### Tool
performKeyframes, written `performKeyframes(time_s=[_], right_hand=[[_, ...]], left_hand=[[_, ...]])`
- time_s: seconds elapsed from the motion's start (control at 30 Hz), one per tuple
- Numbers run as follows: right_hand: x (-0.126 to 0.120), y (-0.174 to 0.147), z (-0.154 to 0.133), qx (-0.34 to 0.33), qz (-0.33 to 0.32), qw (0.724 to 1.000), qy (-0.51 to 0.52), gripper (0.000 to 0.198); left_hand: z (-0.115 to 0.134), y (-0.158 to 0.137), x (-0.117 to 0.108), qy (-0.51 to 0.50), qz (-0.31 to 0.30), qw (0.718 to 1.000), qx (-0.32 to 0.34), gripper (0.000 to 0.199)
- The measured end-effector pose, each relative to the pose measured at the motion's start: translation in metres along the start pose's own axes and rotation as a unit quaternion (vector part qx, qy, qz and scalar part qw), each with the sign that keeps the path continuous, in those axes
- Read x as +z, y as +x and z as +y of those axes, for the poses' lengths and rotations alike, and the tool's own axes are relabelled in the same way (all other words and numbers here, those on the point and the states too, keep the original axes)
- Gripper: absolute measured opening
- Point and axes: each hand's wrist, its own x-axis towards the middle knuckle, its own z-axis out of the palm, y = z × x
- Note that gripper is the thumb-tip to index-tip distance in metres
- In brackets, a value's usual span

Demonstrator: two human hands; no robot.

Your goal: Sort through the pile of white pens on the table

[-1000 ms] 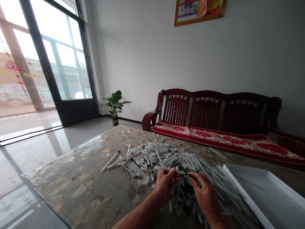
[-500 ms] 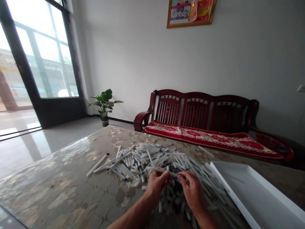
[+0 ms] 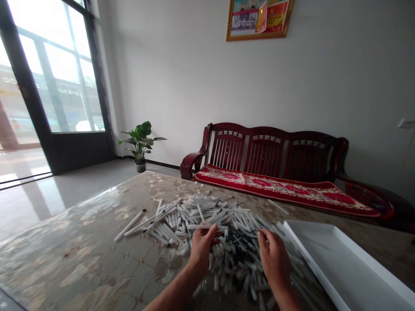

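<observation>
Between the thumb and fingers of my left hand (image 3: 203, 245) is a slim white pen-like tube (image 3: 194, 226), held level above the pile. My right hand (image 3: 274, 255) is to the right, its thumb and fingertips pinched together. Whether a thin dark piece near those fingertips is in the pinch, I cannot make out. Under and around both hands spreads a loose pile of white and clear tubes (image 3: 210, 207), some with dark ends. Shorter pieces and dark parts (image 3: 238, 255) lie closest to me, partly blurred.
A shallow white tray (image 3: 350, 263) stands on the right of the patterned table (image 3: 84, 242). Single tubes lie at the pile's left side and toward the far edge. Behind the table is a dark red wooden bench (image 3: 262, 151) with a red floral cover. A potted plant (image 3: 141, 140) stands beyond.
My hands have moved apart: the right hand went right, away from the tube's end, and the left shifted slightly left with the white tube still in it.
</observation>
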Motion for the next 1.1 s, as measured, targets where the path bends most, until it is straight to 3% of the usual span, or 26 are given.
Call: performKeyframes(time_s=[0.13,0.3,0.5,0.63,0.7,0.83,0.97,1.1], right_hand=[[0.000,-0.008,-0.019,-0.037,-0.034,0.997,0.060,0.049],[0.003,-0.018,-0.044,-0.092,-0.182,0.975,0.093,0.039],[0.005,-0.014,-0.039,-0.057,-0.199,0.974,0.091,0.053],[0.007,-0.015,-0.035,-0.064,-0.255,0.961,0.090,0.055],[0.008,-0.017,-0.036,-0.077,-0.245,0.963,0.085,0.051],[0.007,-0.016,-0.032,-0.093,-0.137,0.983,0.076,0.048],[0.009,-0.012,-0.020,-0.057,-0.056,0.994,0.076,0.051],[0.010,-0.016,-0.018,-0.062,-0.033,0.994,0.079,0.047]], left_hand=[[-0.012,-0.008,0.005,0.061,-0.064,0.996,0.015,0.044],[-0.018,-0.016,0.009,0.096,-0.144,0.984,0.028,0.043],[-0.002,-0.013,0.005,-0.013,-0.129,0.991,0.018,0.055],[0.000,-0.007,0.003,-0.044,-0.122,0.992,-0.010,0.049],[0.000,-0.003,0.002,-0.059,-0.085,0.995,-0.014,0.049],[0.004,0.006,-0.004,-0.052,-0.020,0.998,0.002,0.052],[0.000,0.015,-0.010,0.092,-0.086,0.989,0.073,0.050],[-0.011,0.017,-0.012,0.227,-0.153,0.946,0.173,0.055]])
